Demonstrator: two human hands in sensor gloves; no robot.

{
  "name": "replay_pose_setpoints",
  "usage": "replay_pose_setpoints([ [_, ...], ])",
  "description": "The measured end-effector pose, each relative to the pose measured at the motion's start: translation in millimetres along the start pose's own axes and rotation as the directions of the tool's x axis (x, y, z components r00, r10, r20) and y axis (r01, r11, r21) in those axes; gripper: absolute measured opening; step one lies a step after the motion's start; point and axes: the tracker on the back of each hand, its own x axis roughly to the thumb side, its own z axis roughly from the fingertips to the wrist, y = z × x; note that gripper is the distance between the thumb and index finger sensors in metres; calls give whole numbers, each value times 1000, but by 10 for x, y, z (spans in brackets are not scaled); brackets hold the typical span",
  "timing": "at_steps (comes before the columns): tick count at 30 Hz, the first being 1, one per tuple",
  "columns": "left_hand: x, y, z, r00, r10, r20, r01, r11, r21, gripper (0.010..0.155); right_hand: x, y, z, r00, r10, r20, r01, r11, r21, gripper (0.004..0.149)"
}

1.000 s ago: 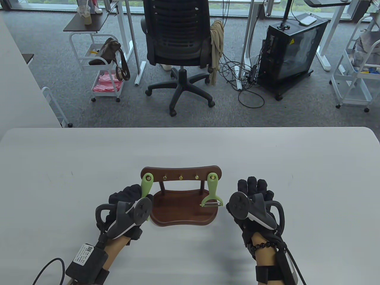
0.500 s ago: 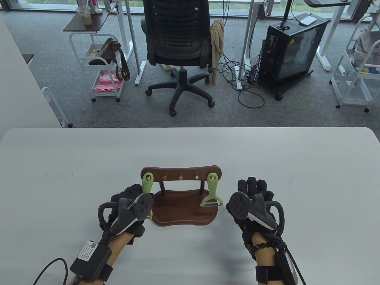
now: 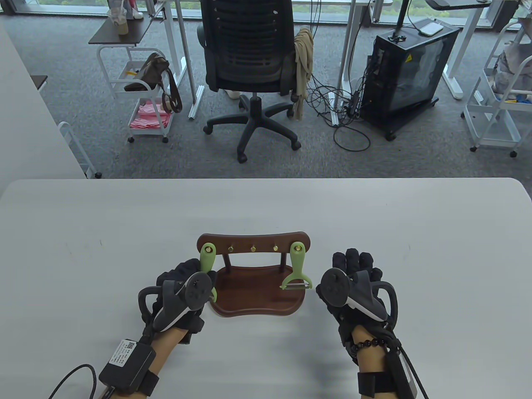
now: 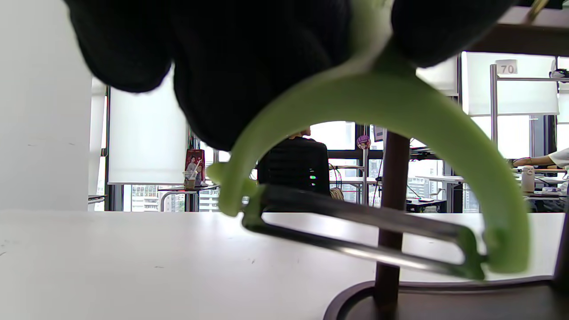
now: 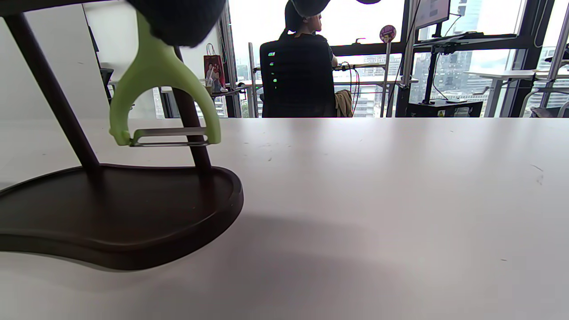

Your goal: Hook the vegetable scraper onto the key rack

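The dark wooden key rack [image 3: 253, 240] stands at the table's centre, with brass hooks [image 3: 252, 248] along its top bar. One green vegetable scraper [image 3: 297, 266] hangs from the rightmost hook. My left hand [image 3: 183, 270] grips the handle of a second green scraper [image 3: 207, 258], holding it nearly upright with its holed end against the bar's left end; I cannot tell if it is on the hook. In the left wrist view my fingers [image 4: 249, 58] wrap the handle above the scraper's blade head [image 4: 369, 235]. My right hand [image 3: 353, 266] rests flat and empty on the table, right of the rack.
The rack's tray base [image 3: 257, 297] lies between my hands and also shows in the right wrist view [image 5: 111, 209], with the hanging scraper [image 5: 164, 102] above it. An office chair [image 3: 249, 62] and carts stand on the floor beyond the table's far edge.
My left hand has shifted slightly right toward the rack, and the scraper it holds has swung from tilted to nearly upright. My right hand has not moved.
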Motion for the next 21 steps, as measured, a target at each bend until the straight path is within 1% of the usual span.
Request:
replay_pose_setpoints([
  [6,-34,-7,18,1000,28,12,-28,999,-23,62,3,2,0,1000,-2,0,2,1000,3,85],
  [10,-104,65,39,998,55,0,-55,998,-4,63,2,1,0,1000,-3,0,3,1000,2,85],
  [16,-330,243,47,993,102,-57,-98,992,76,63,2,-2,4,1000,1,-1,-1,1000,0,85],
  [19,-489,310,47,992,91,-85,-80,989,126,65,0,-5,2,1000,4,-1,-4,1000,-6,85],
  [21,-581,329,39,994,70,-79,-59,989,137,69,-1,-7,4,1000,7,-2,-7,1000,-10,85],
])
